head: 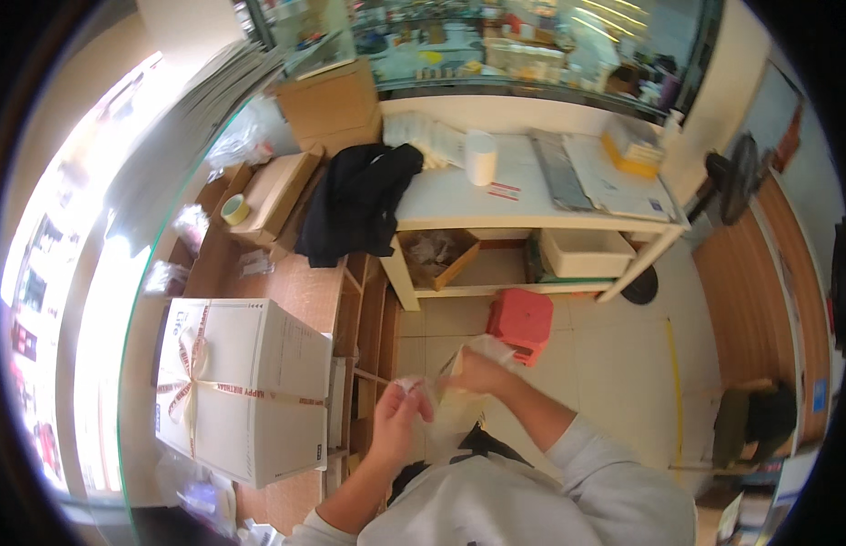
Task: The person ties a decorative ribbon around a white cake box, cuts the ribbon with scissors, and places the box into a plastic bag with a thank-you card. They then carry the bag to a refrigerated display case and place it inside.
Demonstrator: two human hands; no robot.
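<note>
Both hands are low in the middle of the view, in front of my grey sweatshirt. My left hand [399, 416] pinches a bit of pale, thin plastic between thumb and fingers. My right hand [477, 372] is closed on a translucent plastic bag [457, 413], which is blurred and hangs between the hands; something yellowish shows through it. To the left, a white cardboard box [293, 396] tied with a printed ribbon [242, 391] and bow stands on a wooden counter. The two hands are apart from the box.
A red plastic stool [524, 317] stands on the floor just ahead. Beyond it is a white table [450, 205] with a white roll [481, 158] and grey packets [559, 170]. A black garment [361, 198] hangs over the counter corner, beside open cartons and a tape roll [235, 209].
</note>
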